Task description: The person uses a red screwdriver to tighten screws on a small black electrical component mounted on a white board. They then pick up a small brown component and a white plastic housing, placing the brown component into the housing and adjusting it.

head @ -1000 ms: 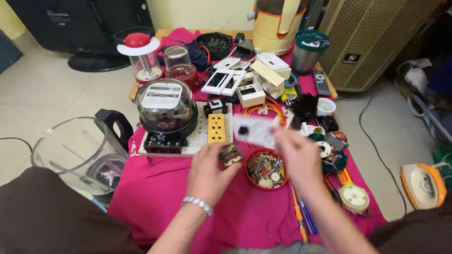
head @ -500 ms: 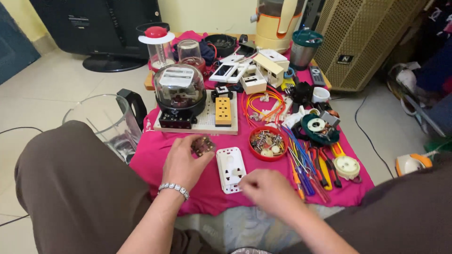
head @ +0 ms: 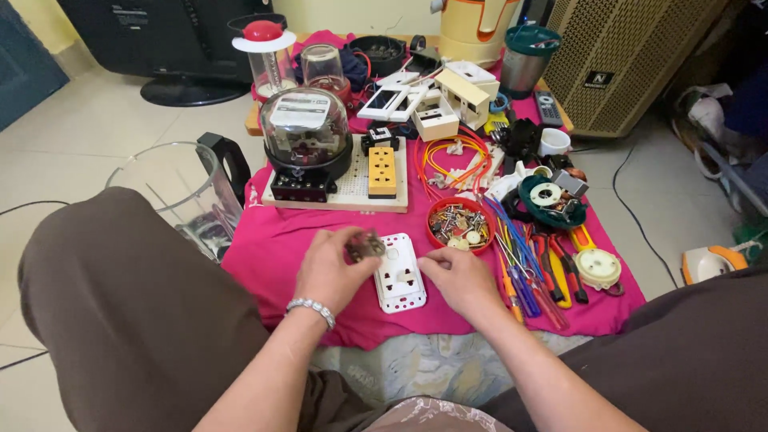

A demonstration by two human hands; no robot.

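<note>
Head view showed the left hand (head: 326,270) pinched on a small dark brownish switch insert with metal parts (head: 365,246), held between thumb and fingertips just above the magenta cloth (head: 272,248) covering the low table. The right hand (head: 460,278) rested with its fingertips together on the right edge of a white rectangular plastic socket plate (head: 399,278), which lay flat on the cloth between the two hands; whether those fingers actually gripped the edge or only pressed it could not be told. From the plate, the insert sat at about eleven o'clock, touching or just over its upper left corner. The insert looked light, stiff and small enough to slip, so a pinch on its two flat sides seemed the safest hold; the plate looked rigid, light and smooth, best taken by its long edges. At one o'clock from the plate stood a red round bowl of screws and small fittings (head: 458,223), and at three o'clock lay a row of coloured-handled screwdrivers and pliers (head: 534,268).
</note>
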